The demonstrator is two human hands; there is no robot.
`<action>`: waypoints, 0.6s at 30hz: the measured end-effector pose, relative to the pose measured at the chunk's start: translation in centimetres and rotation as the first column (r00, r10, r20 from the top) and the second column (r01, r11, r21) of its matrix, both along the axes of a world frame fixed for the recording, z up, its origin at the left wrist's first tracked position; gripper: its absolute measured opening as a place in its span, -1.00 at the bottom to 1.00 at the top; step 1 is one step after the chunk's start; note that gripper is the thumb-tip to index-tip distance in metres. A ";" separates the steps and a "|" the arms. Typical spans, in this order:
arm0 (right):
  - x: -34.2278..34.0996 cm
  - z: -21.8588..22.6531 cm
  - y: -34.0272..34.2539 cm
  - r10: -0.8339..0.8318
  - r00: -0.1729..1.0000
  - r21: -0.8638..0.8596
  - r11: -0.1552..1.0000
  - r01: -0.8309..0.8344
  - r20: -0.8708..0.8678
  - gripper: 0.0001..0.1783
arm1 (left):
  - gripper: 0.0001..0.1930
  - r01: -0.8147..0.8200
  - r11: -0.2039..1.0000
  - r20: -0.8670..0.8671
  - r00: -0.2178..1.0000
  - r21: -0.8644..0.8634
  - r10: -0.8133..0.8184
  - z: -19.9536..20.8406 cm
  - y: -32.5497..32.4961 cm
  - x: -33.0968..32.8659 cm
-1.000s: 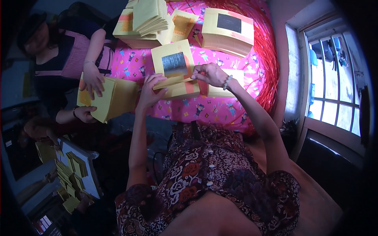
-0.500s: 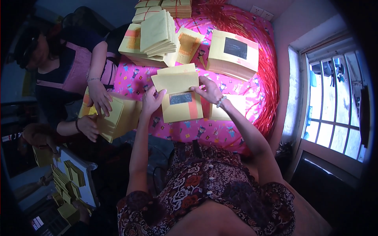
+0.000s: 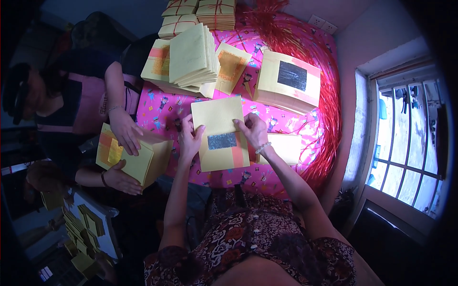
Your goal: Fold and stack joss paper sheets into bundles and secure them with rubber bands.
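My left hand [image 3: 191, 140] and my right hand [image 3: 255, 130] pinch the two side edges of some tan paper sheets [image 3: 218, 113], thumbs on top and fingers behind. The sheets are held level with each other, and how many there are I cannot tell. Just below them on the pink cloth, partly covered by the sheets, lies tan paper [image 3: 224, 159] with a dark rectangle and a pinkish-red band. Beside my right wrist is a pale paper stack [image 3: 285, 148], partly hidden by my forearm.
A tall paper block [image 3: 267, 71] with a dark patch stands at the back right, near red plastic strands [image 3: 329, 90]. Loose sheets [image 3: 188, 52] lean on another stack at the back left. Tied bundles [image 3: 217, 14] sit behind. At left, a co-worker's hands [image 3: 126, 138] press a paper block [image 3: 157, 157].
Sheets that were staggered, one sticking up behind another, now line up between my hands. The whole table sits lower in view. The co-worker's lower hand has turned flatter against the block.
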State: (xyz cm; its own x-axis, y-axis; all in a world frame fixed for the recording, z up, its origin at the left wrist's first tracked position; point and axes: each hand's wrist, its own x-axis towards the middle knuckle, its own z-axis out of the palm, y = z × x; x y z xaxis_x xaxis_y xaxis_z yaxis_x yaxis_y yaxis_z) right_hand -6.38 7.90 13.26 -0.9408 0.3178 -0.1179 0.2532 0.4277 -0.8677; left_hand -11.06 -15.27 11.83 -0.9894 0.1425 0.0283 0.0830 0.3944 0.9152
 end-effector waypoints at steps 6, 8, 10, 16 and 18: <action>-0.4 1.1 -0.1 0.012 0.997 0.014 1.000 -0.013 0.070 -0.59 | -0.52 -0.015 1.000 -0.038 0.999 -0.020 0.015 -0.4 0.0 0.1; -0.4 1.3 -0.3 0.010 0.996 0.015 1.000 -0.012 0.083 -0.60 | -0.52 -0.014 1.000 -0.047 0.999 -0.028 0.013 -0.9 -0.2 0.0; -0.4 1.6 -0.4 0.000 0.995 0.045 0.999 -0.004 0.097 -0.60 | -0.52 -0.011 0.999 -0.055 0.998 -0.035 0.009 -1.1 -0.3 0.0; -0.3 1.4 -0.2 0.015 0.994 0.066 0.998 -0.022 0.105 -0.59 | -0.45 0.018 0.999 0.042 0.999 0.048 -0.020 -0.1 0.2 0.0; -0.3 1.3 -0.3 0.025 0.994 0.073 0.997 -0.033 0.103 -0.59 | -0.43 0.041 0.993 0.037 0.998 0.109 -0.045 -0.2 0.1 0.1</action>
